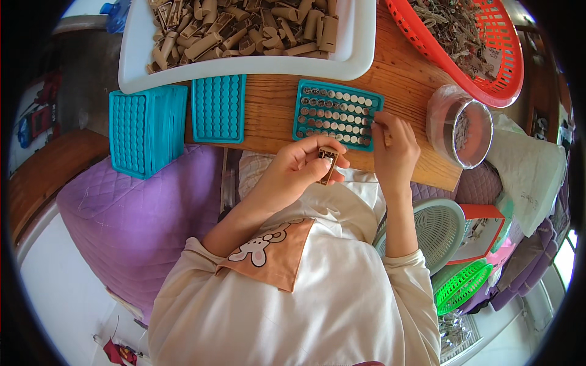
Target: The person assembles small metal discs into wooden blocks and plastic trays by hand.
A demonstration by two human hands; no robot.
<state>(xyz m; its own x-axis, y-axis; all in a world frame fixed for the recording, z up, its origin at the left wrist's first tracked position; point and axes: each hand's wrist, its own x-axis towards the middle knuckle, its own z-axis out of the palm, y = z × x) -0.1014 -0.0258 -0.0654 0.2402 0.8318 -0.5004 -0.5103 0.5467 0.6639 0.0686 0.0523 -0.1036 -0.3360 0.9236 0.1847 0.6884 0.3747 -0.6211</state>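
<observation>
My left hand [292, 169] is closed around a small tan plastic housing [330, 155], held over my lap near the table edge. The housing's hollow side shows, with dark and metallic parts inside. My right hand [398, 149] reaches to the right side of a teal tray [340, 86], its thumb and fingertips drawn together there. Whatever lies between those fingertips is too small or hidden to name. Rows of round silver button cells [335, 116] fill the tray, some shiny and dark, others pale.
Behind the tray stands a white bin [244, 71] heaped with tan plastic housings [244, 30]. To the left are an upside-down-looking teal tray [218, 110] and a stack of teal trays [146, 131]. A red basket [510, 67] and a bag-lined round container [442, 116] occupy the right.
</observation>
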